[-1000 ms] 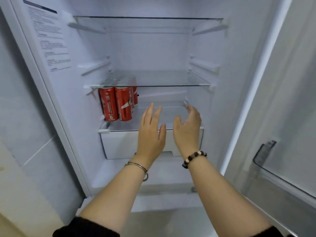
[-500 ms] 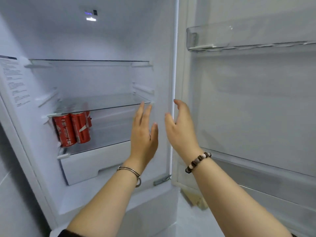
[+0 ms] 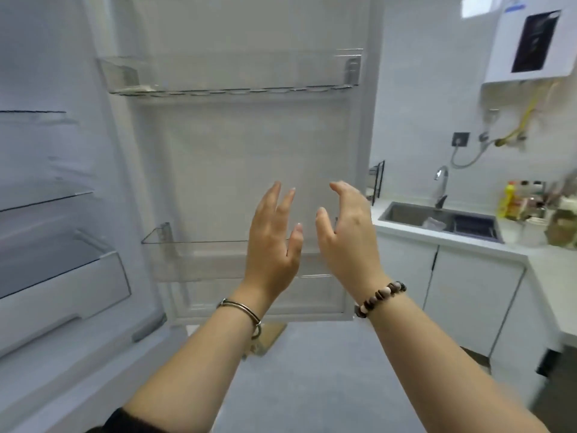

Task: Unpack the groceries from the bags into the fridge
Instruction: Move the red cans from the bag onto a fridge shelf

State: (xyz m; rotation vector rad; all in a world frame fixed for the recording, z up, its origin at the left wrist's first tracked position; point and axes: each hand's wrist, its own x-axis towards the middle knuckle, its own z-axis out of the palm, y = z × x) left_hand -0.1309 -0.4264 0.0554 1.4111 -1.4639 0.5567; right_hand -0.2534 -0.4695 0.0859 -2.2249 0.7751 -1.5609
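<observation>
The white fridge stands open; its inner compartment (image 3: 46, 214) with glass shelves and a drawer fills the left edge. Straight ahead is the open fridge door (image 3: 249, 145) with an upper clear bin (image 3: 231, 76) and a lower clear bin (image 3: 193, 257). My left hand (image 3: 271, 239) and my right hand (image 3: 346, 235) are raised side by side in front of the door, fingers relaxed and slightly spread, holding nothing. No grocery bags or cans show in this view.
To the right is a white counter with a steel sink (image 3: 437, 217) and faucet (image 3: 441, 185), white cabinets (image 3: 468, 289) below, and bottles and containers (image 3: 524, 210) at the far right. A white water heater (image 3: 530, 48) hangs on the wall. Grey floor (image 3: 312, 370) lies below.
The view has swung right, from the fridge shelves with the red cans to the open door and kitchen counter. Both hands stayed raised and empty, moving with the view.
</observation>
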